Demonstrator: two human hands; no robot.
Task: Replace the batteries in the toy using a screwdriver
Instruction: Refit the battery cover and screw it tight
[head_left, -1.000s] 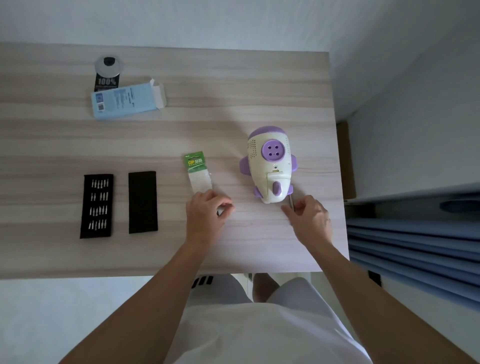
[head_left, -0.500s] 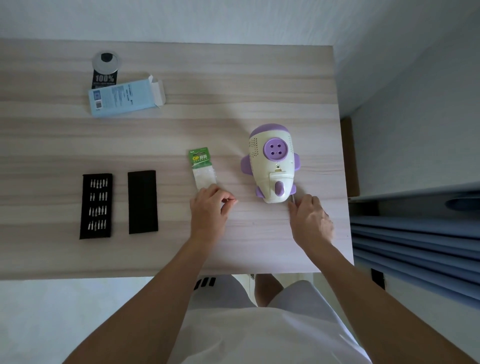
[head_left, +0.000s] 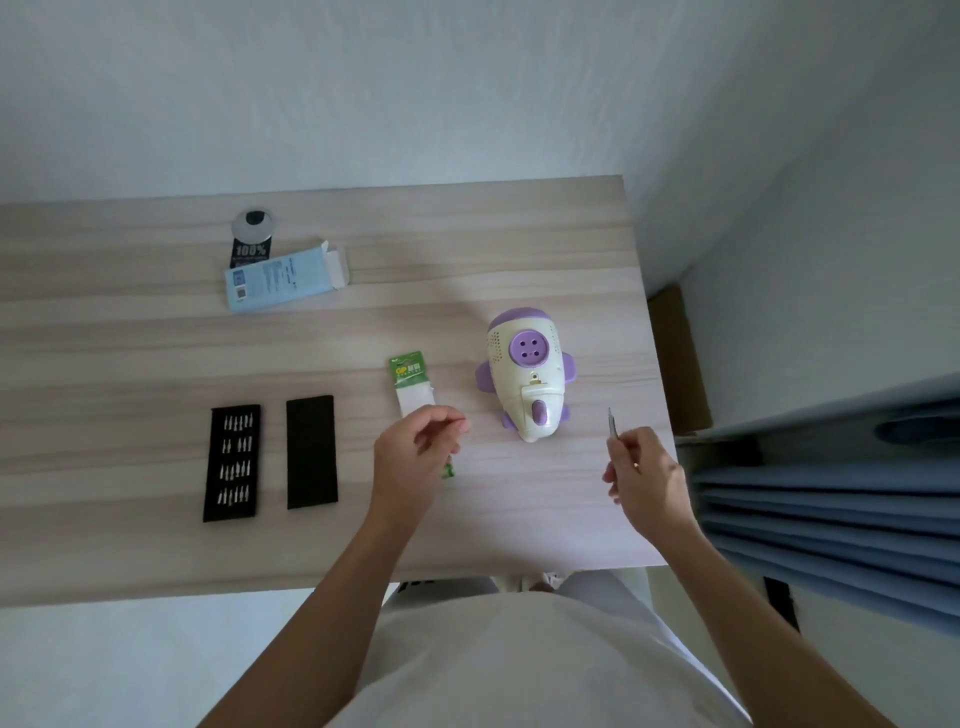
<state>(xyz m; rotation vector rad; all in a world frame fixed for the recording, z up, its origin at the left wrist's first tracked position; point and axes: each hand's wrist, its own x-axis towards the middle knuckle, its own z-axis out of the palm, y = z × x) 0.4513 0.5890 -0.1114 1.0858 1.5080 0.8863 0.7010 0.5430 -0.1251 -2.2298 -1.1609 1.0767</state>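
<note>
The toy (head_left: 524, 379) stands on the tabletop (head_left: 467, 249), beyond and between the two hands, and neither touches it. The right hand (head_left: 644, 478), near the toy's right side, has its fingers (head_left: 623, 449) closed round the screwdriver (head_left: 612, 423), whose tip points away from the person. The left hand (head_left: 410, 457) curls round a small green battery (head_left: 448, 470), just below the battery pack (head_left: 413, 384).

black tag (head_left: 251, 251): "100%" | green battery card (head_left: 408, 370): "GP"
</note>
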